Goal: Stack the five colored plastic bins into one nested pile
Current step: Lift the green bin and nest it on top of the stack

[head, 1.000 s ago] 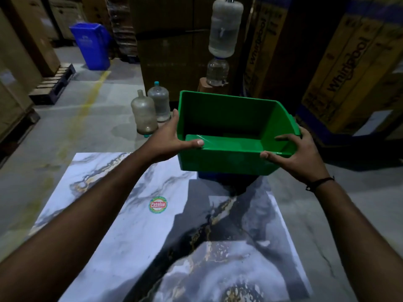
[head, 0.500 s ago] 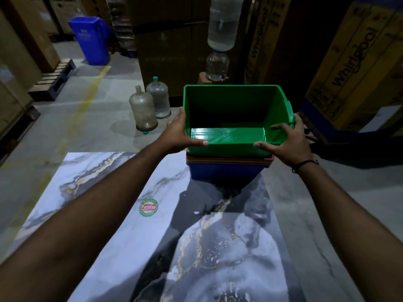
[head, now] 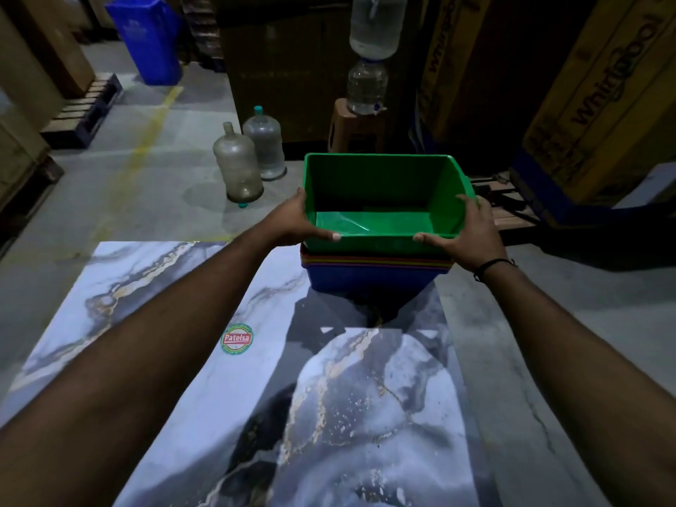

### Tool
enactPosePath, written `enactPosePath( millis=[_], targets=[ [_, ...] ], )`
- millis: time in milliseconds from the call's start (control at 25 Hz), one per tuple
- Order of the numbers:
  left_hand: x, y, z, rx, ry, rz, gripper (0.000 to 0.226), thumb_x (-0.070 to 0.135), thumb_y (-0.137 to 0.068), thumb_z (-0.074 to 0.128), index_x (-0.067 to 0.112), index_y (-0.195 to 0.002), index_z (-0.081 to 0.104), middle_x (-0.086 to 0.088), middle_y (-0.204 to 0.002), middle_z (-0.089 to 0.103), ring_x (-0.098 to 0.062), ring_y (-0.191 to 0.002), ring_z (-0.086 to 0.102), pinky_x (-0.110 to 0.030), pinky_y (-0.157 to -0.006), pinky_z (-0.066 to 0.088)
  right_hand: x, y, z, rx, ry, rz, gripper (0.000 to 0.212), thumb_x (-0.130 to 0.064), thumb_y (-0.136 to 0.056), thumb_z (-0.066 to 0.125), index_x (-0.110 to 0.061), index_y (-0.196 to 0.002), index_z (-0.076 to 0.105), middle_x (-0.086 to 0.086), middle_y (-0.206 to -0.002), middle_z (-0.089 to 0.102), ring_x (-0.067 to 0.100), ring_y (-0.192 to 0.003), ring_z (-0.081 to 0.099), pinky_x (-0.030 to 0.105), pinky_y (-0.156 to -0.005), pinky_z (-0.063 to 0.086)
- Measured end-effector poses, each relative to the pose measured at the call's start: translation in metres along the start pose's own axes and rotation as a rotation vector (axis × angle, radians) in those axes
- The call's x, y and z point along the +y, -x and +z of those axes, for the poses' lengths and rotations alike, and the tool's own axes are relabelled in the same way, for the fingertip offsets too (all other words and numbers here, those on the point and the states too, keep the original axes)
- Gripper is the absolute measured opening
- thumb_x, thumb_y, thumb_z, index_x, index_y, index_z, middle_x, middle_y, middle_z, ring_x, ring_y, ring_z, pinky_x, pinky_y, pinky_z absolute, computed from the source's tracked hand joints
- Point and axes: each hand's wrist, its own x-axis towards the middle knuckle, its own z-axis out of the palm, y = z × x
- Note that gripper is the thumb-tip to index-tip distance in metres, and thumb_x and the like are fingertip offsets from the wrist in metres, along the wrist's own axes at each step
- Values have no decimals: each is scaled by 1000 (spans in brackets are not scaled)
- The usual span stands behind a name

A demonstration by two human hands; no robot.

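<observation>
While our left hand (head: 292, 221) and right hand (head: 472, 232) are gripping the green bin (head: 380, 199) between our fingers, resting in the stack (head: 369, 272) below, we are pressing evenly, seating it squarely.

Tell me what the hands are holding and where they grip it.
Both hands, left and right, hold the green bin by its near corners.
</observation>
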Motion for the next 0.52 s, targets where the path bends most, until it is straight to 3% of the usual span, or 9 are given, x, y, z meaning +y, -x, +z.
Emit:
enactPosePath(
  millis=[120, 240, 440, 520],
  targets=[
    [-5, -7, 10, -52, -149, -84, 110, 48, -60, 94, 13, -148, 39, -5, -137, 60, -25, -120, 60, -39, -98, 55, 8, -4, 19, -103, 14, 59, 148, -102, -39, 56, -18, -155, 19, 14, -156, 29, 34, -144, 33, 52, -116, 37],
    [-13, -17, 22, -124, -393, -114, 96, 53, -71, 82, 9, -146, 43, -15, -137, 58, -34, -119, 60, -44, -99, 53, 15, -3, 34, -130, 15, 96, 155, -104, -34, 53, -11, -154, 23, 15, -157, 30, 32, -147, 30, 49, -118, 34],
    [-18, -36, 29, -192, -594, -118, 111, 76, -57, 63, 11, -146, 47, -17, -138, 55, -35, -116, 60, -44, -100, 53, 17, -4, 41, -164, 60, 144, 152, -103, -33, 55, -14, -152, 26, 12, -155, 32, 33, -141, 36, 52, -113, 40],
    [-7, -31, 30, -196, -619, -120, 92, 62, -76, 71, 10, -148, 46, -19, -142, 51, -36, -120, 59, -42, -102, 51, 17, -6, 42, -177, 81, 149, 151, -103, -35, 56, -14, -153, 25, 12, -156, 32, 33, -142, 35, 51, -114, 39]
  ],
)
